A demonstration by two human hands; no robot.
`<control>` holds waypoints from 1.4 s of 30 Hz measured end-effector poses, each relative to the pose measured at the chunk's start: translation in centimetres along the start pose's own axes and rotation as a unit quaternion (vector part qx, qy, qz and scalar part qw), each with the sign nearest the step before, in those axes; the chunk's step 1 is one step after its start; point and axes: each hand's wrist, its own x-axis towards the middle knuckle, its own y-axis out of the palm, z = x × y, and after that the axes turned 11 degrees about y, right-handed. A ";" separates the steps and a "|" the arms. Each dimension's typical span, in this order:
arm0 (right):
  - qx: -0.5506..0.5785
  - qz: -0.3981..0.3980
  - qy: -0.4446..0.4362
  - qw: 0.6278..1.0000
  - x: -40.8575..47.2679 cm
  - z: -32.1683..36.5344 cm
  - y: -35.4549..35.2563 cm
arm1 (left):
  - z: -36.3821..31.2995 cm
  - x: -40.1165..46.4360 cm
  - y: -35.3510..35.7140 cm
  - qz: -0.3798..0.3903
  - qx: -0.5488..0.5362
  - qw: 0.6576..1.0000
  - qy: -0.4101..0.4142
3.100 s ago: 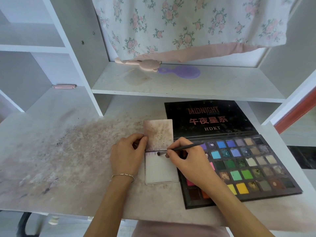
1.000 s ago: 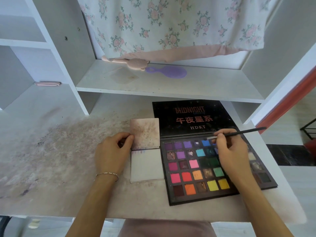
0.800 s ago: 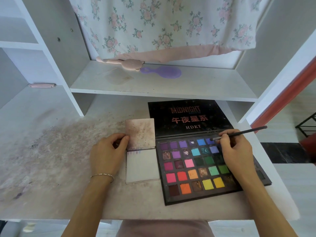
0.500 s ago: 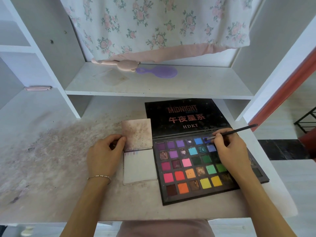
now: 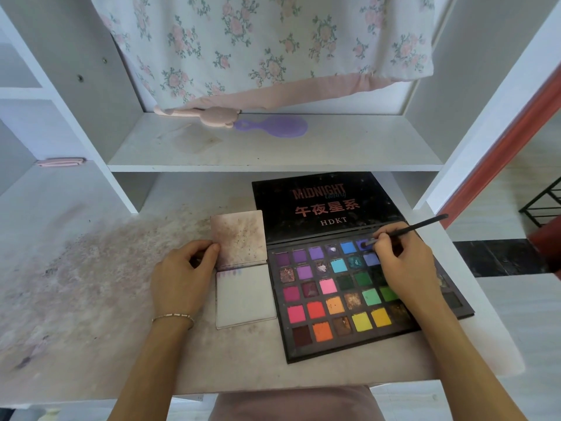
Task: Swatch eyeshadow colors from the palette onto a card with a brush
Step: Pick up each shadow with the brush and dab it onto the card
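Moved: brush (image 5: pixel 406 230) tip card→blue pan | right hand (image 5: pixel 403 262) fingers pinch brush | left hand (image 5: pixel 179 275) fingers curled, pinning card (image 5: pixel 244 294)

Soft even daylight, brighter at the right, faint shadows under the shelf (image 5: pixel 273 168), wide-angle bending at edges, sharp centre

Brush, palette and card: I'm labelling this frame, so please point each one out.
brush (image 5: pixel 416 226), head view, on its dark handle.
palette (image 5: pixel 328 286), head view, on the pink pan.
card (image 5: pixel 246 299), head view, on its blank lower half.
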 end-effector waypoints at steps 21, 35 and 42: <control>0.143 0.093 -0.017 0.985 -2.9 4.3 1.9 | 0.0 0.1 0.1 0.000 0.011 1.000 -0.004; 0.109 0.243 -0.036 0.963 -5.5 7.8 7.6 | 0.4 0.1 0.1 0.006 0.002 1.000 0.004; 0.093 0.250 -0.031 0.963 -5.5 7.6 7.9 | 0.5 0.1 0.1 0.005 0.002 1.000 0.001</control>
